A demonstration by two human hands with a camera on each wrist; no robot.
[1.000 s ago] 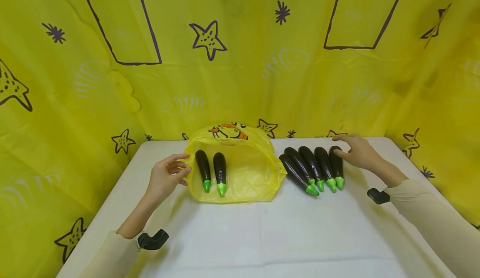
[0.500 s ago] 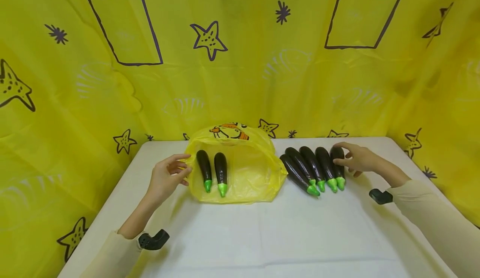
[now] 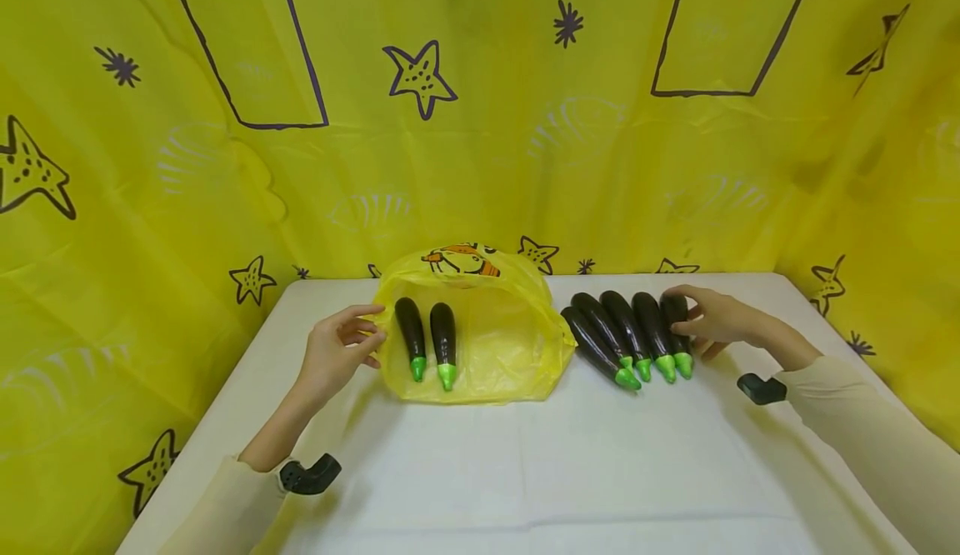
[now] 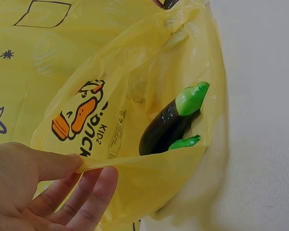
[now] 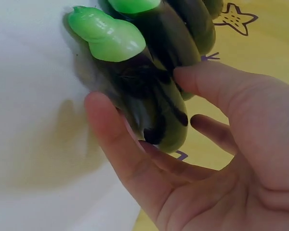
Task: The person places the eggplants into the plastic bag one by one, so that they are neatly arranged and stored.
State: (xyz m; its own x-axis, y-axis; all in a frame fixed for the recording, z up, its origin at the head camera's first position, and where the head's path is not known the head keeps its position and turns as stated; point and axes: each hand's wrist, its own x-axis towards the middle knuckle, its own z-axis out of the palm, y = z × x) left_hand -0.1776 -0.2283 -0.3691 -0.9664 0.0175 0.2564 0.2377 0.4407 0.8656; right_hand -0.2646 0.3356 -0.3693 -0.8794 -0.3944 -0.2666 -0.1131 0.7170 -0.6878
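Note:
On the left of the table, a yellow plastic bag lies with its mouth spread toward me. My left hand pinches its left rim between thumb and fingers. Inside the bag are two dark glossy eggplants with green stem ends, side by side. Over to the right, my right hand curls round the outermost eggplant of a row, thumb on one side and fingers on the other. That eggplant still lies on the table, its stem end pointing toward me. Part of its upper body is hidden by the hand.
Several more eggplants lie tightly together between the bag and my right hand. The white-covered table is bordered at the back and sides by a yellow patterned curtain.
My right hand has come down from above the outermost eggplant, and its thumb and fingers have closed in around it. My left hand stays at the bag's rim.

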